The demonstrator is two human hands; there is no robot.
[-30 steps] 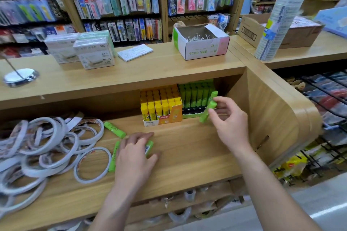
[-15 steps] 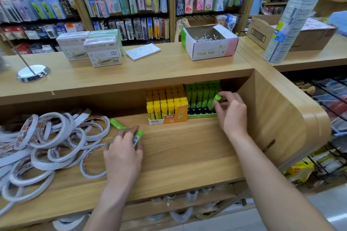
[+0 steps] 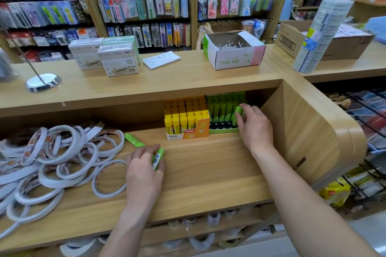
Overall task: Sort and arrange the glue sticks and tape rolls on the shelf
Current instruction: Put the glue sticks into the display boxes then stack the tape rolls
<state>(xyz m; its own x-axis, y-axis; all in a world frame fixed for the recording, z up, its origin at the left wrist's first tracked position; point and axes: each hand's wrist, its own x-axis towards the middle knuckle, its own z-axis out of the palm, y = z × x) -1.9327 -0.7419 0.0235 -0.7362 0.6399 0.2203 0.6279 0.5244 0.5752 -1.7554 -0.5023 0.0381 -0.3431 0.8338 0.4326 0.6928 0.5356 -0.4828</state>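
On the wooden shelf (image 3: pixel 208 165) my right hand (image 3: pixel 253 126) pinches the cap of a green glue stick (image 3: pixel 238 110) standing at the right end of the green display box (image 3: pixel 224 115). Next to that box on the left is a yellow glue stick box (image 3: pixel 186 119). My left hand (image 3: pixel 144 171) grips another green glue stick (image 3: pixel 158 158) lying on the shelf. A third green glue stick (image 3: pixel 133 139) lies loose just behind that hand. A heap of several white tape rolls (image 3: pixel 56 162) covers the shelf's left part.
The counter top (image 3: pixel 167 81) above carries white boxes (image 3: pixel 117 59), a notepad (image 3: pixel 161 59), a clip box (image 3: pixel 234 52) and a chrome stand base (image 3: pixel 42 82). A tall wrapped tape stack (image 3: pixel 321 35) stands at right. More tape rolls (image 3: pixel 200 242) lie on the shelf below.
My right hand carried a green glue stick from the air into the green box's right end. My left hand slid left and closed on a lying green stick.
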